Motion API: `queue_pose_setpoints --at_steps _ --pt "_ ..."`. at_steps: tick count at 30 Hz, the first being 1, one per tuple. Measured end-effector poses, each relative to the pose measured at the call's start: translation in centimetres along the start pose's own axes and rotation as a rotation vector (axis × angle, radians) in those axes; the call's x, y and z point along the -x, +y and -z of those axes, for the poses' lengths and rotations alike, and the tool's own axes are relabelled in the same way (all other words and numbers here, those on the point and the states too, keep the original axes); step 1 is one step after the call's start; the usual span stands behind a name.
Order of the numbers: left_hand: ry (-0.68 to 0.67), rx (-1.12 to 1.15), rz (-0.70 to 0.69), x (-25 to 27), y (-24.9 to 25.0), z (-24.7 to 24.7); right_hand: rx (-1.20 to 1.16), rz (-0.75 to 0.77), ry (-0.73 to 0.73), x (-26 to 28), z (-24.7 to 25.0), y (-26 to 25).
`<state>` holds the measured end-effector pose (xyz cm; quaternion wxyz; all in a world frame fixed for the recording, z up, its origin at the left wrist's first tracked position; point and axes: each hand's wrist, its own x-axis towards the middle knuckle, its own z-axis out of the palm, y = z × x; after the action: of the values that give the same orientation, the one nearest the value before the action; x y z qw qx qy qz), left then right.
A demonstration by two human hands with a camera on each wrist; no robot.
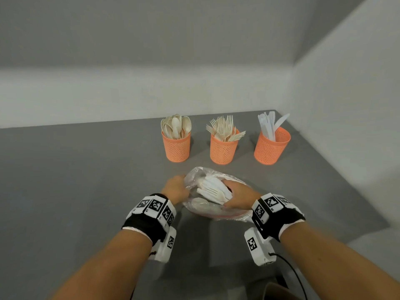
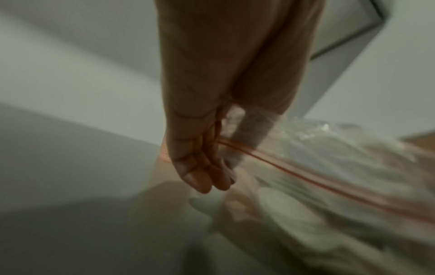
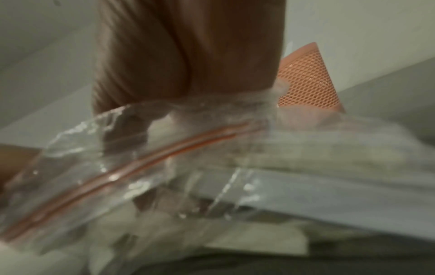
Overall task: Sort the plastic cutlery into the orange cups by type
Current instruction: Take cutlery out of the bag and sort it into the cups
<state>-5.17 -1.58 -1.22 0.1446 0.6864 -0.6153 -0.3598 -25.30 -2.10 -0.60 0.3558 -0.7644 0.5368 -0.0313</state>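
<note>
Three orange mesh cups stand in a row at the back of the grey table: the left cup [image 1: 176, 148] holds spoons, the middle cup [image 1: 223, 150] forks, the right cup [image 1: 271, 148] white knives. In front of them lies a clear zip bag [image 1: 195, 173] of white cutlery [image 1: 213, 188]. My left hand [image 1: 181, 182] pinches the bag's left rim; the left wrist view shows its fingers [image 2: 202, 176] curled on the red zip line. My right hand [image 1: 228, 192] reaches inside the bag [image 3: 117, 167] and grips a bundle of cutlery [image 3: 341, 195]. Its fingertips are hidden.
White walls close off the table [image 1: 86, 180] at the back and right, near the knife cup [image 3: 308, 83]. A black cable [image 1: 292, 269] trails from my right wrist toward a brown box [image 1: 279, 291] at the bottom edge. Bare grey tabletop extends to the left.
</note>
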Motion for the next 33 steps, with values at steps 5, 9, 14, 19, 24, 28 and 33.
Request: queue_pose_setpoints --at_steps 5,9,14,19,24,28,33 --pt "0.065 0.535 -0.055 0.0 1.7 0.2 -0.063 0.065 0.072 0.5 -0.2 0.1" --pt "0.202 0.578 -0.058 0.0 2.0 0.8 -0.011 0.013 0.126 0.6 0.2 0.3" --pt "0.096 0.580 -0.283 1.2 2.3 1.5 0.092 -0.037 -0.021 1.1 0.7 0.6" --pt "0.035 0.345 -0.146 0.1 2.2 1.1 0.103 0.024 -0.046 0.9 0.5 0.7" --pt "-0.019 0.327 -0.093 -0.5 1.4 -0.2 -0.129 0.085 0.025 1.1 1.1 0.1" --pt "-0.057 0.041 -0.032 -0.8 0.2 -1.1 -0.621 0.124 0.200 1.8 2.6 -1.9" --pt "0.106 -0.124 0.075 0.6 1.0 0.0 -1.171 0.176 0.468 2.5 4.9 -3.8"
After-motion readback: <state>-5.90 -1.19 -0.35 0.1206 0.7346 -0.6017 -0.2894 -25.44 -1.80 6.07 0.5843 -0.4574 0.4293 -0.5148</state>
